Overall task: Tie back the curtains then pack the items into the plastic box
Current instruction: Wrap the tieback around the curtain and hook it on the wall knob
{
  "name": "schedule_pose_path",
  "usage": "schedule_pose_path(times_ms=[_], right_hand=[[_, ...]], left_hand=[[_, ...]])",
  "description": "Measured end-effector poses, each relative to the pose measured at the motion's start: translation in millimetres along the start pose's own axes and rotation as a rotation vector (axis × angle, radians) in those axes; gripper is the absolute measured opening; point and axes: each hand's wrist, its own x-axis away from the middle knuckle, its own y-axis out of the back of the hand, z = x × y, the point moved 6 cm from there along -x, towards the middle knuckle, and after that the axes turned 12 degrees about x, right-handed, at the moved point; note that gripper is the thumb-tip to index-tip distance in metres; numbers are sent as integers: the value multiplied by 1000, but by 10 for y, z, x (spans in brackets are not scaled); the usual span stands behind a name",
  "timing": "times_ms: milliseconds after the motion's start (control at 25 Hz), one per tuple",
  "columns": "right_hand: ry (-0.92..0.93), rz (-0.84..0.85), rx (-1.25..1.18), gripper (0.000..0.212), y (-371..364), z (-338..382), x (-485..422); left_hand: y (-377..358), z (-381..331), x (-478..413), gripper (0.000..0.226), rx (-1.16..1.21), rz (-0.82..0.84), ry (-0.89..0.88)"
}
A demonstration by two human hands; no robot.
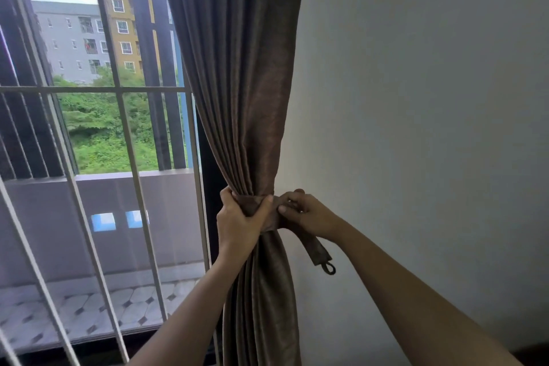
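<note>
A brown curtain [246,83] hangs bunched at the window's right edge, beside the white wall. At waist height it is cinched into a narrow bundle. My left hand [240,221] grips the bundle from the left, thumb across the front. A matching brown tieback strap [312,244] wraps the bundle, and its free end hangs down to the right with a small dark ring [329,269]. My right hand [309,214] pinches the strap just right of the bundle. The plastic box is not in view.
A glass window with white metal bars [130,157] fills the left side; a balcony with a tiled floor lies beyond it. A plain white wall [430,98] fills the right. A dark strip of floor shows at the bottom right corner.
</note>
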Motion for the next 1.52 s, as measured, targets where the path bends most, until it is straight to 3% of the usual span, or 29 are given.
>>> schedule_pose_path(times_ms=[120,280,360,440,560,640,720,800,880,1080,1320,1520], right_hand=[[-39,-86,47,8,-8,-162,-48],[-40,-23,194,9,-153,-496,53],[-132,-48,346,11,-227,-795,139],[-323,-200,375,17,-171,-1063,218],[-506,-348,58,28,-104,-1254,239],[-525,-329,-216,18,-145,-1270,195],[-536,-324,-657,14,-238,-1219,170],[-550,-430,-1066,25,-304,-1172,135],[-575,-545,-1217,31,-353,-1138,110],[-407,-448,-696,38,-364,-972,62],[-370,-332,-376,40,-336,-888,47],[-406,-461,-121,35,-412,-1004,66]], left_hand=[[-11,-27,11,51,24,-87,-62],[-4,-74,55,44,-6,-143,-135],[1,-67,59,43,-15,-154,-160],[-3,-54,53,43,-10,-147,-174],[0,-10,26,44,-25,-138,-175],[10,14,7,45,-44,-135,-173],[29,24,-7,45,-51,-142,-177],[50,38,-32,47,-53,-154,-171],[66,56,-50,47,-69,-162,-178],[55,75,-62,49,-77,-129,-187],[92,101,-73,50,-79,-126,-200],[82,98,-46,49,-82,-130,-208]])
